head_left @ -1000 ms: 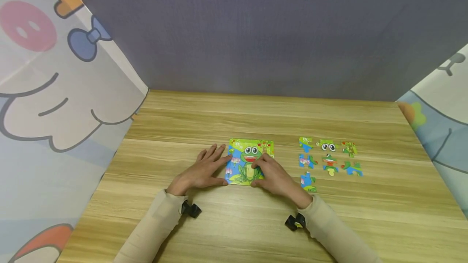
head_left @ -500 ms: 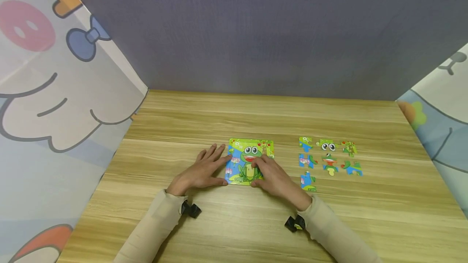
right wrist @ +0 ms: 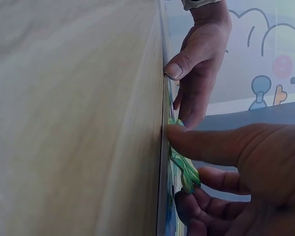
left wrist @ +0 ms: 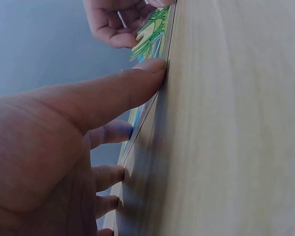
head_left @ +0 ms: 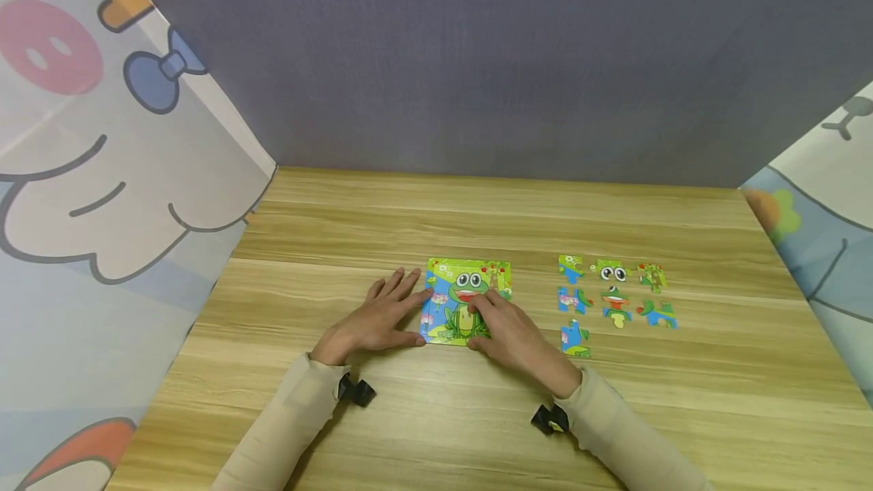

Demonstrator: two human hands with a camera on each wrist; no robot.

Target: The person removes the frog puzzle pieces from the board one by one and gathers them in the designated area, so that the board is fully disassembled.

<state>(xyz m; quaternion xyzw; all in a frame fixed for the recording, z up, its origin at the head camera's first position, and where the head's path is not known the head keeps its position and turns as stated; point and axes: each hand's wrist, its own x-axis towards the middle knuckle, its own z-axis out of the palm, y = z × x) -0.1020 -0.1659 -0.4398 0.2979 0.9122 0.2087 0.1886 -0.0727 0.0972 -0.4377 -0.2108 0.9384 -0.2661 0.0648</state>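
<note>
A square frog puzzle board lies on the table in the head view. My left hand rests at its left side with fingers spread, the thumb and forefinger touching the board's edge. My right hand is over the board's lower right part. Between its thumb and fingers it pinches a green puzzle piece, which stands tilted above the board in the right wrist view. The same piece shows its frog-leg print in the left wrist view. From the head view, the right hand's fingers partly hide the frog's belly and leg.
Several loose puzzle pieces lie spaced in rows to the right of the board, among them an eyes piece, a mouth piece and a blue corner piece. A grey partition rises behind the wooden table.
Both hands stay in nearly the same place. The right hand's fingers shift only slightly over the board; the loose pieces have not moved.
</note>
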